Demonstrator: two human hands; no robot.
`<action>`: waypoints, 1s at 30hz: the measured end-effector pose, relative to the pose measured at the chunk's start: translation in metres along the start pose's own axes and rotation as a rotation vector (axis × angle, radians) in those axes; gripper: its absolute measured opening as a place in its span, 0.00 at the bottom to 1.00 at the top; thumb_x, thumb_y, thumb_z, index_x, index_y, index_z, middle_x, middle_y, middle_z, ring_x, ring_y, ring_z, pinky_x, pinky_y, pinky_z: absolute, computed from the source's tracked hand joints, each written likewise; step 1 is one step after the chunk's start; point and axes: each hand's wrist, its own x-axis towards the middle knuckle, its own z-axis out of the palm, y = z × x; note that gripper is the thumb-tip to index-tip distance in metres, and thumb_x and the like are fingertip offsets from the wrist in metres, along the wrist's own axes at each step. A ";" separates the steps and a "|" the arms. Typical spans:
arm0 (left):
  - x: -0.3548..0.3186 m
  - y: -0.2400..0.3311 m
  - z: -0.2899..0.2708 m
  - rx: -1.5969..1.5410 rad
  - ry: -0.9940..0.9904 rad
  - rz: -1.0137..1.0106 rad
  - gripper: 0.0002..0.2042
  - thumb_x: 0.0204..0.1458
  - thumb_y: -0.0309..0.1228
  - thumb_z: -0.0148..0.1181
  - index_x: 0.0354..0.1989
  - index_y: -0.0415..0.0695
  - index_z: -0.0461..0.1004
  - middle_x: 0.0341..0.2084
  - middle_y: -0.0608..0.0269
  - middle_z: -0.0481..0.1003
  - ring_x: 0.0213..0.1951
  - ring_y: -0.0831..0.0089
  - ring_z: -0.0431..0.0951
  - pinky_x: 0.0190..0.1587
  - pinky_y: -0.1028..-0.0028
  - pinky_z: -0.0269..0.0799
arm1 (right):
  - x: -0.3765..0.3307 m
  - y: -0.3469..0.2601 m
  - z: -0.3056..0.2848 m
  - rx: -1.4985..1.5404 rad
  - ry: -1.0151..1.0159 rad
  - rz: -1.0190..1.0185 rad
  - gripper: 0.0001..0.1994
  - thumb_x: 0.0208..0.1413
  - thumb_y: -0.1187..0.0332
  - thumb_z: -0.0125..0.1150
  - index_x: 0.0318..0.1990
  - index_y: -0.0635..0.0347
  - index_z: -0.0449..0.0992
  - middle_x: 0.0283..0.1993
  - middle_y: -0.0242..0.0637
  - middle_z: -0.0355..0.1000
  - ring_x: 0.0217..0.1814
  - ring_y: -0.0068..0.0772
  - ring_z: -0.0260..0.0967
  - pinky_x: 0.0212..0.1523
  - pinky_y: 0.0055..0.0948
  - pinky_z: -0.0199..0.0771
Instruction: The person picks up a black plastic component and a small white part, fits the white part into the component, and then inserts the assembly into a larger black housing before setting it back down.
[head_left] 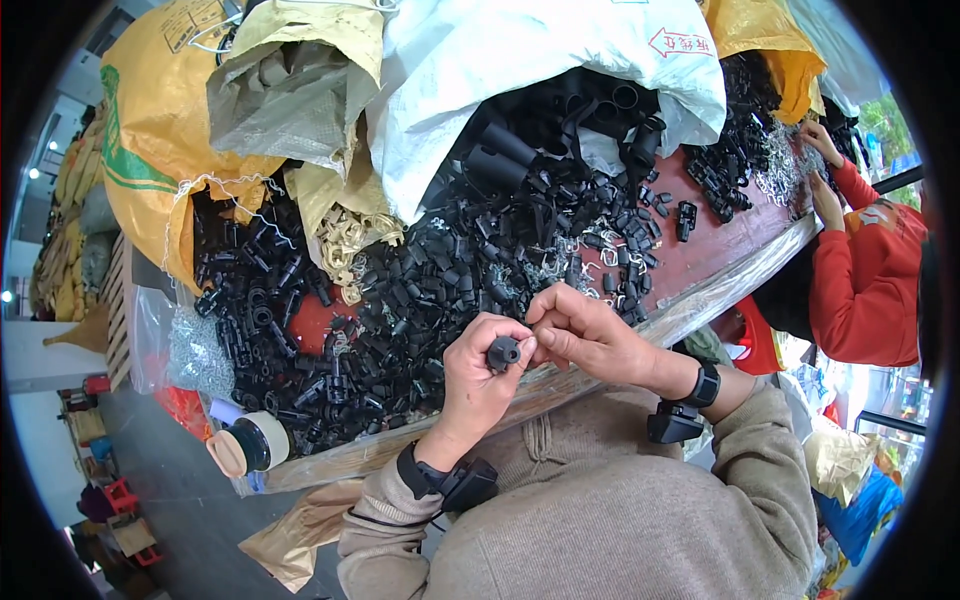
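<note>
My left hand [478, 382] grips a small black plastic tube part [503, 352] with its round end facing me. My right hand [585, 335] pinches at that same part from the right, fingertips touching its rim. Both hands are held close together just above the near edge of a red table [715, 252]. A big heap of similar black plastic parts [420, 290] mixed with small silver wire clips [560, 268] covers the table right behind my hands.
Large sacks stand at the back: a yellow one [150, 130], a tan one [290, 80] and a white one [520, 60] spilling black tubes. A tape roll [252, 443] lies near left. Another person in a red sleeve [865, 270] works at the right.
</note>
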 end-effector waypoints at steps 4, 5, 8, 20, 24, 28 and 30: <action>0.001 0.003 0.000 0.038 -0.008 0.024 0.04 0.42 0.24 0.57 0.26 0.41 0.69 0.21 0.63 0.69 0.23 0.76 0.69 0.27 0.79 0.64 | 0.000 0.003 -0.001 -0.003 0.008 -0.010 0.08 0.56 0.68 0.43 0.39 0.62 0.59 0.25 0.28 0.64 0.24 0.12 0.58 0.23 0.14 0.61; 0.001 0.002 0.001 0.028 -0.018 0.011 0.04 0.42 0.24 0.57 0.26 0.41 0.68 0.21 0.63 0.69 0.23 0.76 0.69 0.27 0.79 0.64 | 0.000 0.003 -0.001 -0.002 0.009 -0.008 0.08 0.56 0.68 0.44 0.39 0.62 0.59 0.25 0.28 0.64 0.24 0.12 0.58 0.23 0.14 0.61; 0.000 0.001 0.000 0.008 -0.033 -0.014 0.04 0.42 0.23 0.57 0.26 0.41 0.68 0.22 0.63 0.69 0.23 0.76 0.70 0.27 0.79 0.64 | 0.000 0.002 -0.001 0.000 0.008 -0.005 0.08 0.56 0.68 0.44 0.39 0.62 0.59 0.24 0.28 0.64 0.23 0.13 0.59 0.23 0.14 0.61; 0.001 0.001 0.000 0.020 -0.041 0.105 0.03 0.46 0.24 0.55 0.28 0.41 0.67 0.23 0.66 0.67 0.22 0.82 0.66 0.24 0.82 0.63 | 0.000 -0.001 0.000 0.030 -0.013 -0.022 0.09 0.56 0.68 0.43 0.40 0.64 0.57 0.27 0.33 0.68 0.25 0.17 0.64 0.26 0.16 0.65; -0.003 0.003 0.001 -0.123 0.001 -0.101 0.04 0.46 0.25 0.55 0.28 0.39 0.67 0.20 0.66 0.68 0.23 0.80 0.68 0.25 0.81 0.63 | 0.000 -0.003 0.002 0.107 0.002 -0.060 0.07 0.55 0.70 0.44 0.37 0.64 0.59 0.27 0.34 0.68 0.25 0.18 0.65 0.25 0.17 0.66; -0.003 0.006 -0.001 -0.389 -0.069 -0.361 0.04 0.47 0.26 0.54 0.28 0.39 0.67 0.18 0.68 0.67 0.22 0.83 0.65 0.23 0.83 0.61 | -0.004 -0.011 0.002 -0.428 0.043 -0.199 0.04 0.52 0.73 0.48 0.33 0.64 0.62 0.26 0.36 0.68 0.24 0.23 0.66 0.23 0.20 0.66; -0.002 0.007 0.001 -0.568 -0.072 -0.433 0.05 0.48 0.27 0.53 0.28 0.39 0.67 0.17 0.70 0.65 0.20 0.83 0.63 0.22 0.84 0.58 | -0.003 -0.006 0.003 -0.614 0.095 -0.360 0.03 0.49 0.76 0.50 0.30 0.63 0.63 0.24 0.38 0.67 0.22 0.28 0.66 0.22 0.22 0.65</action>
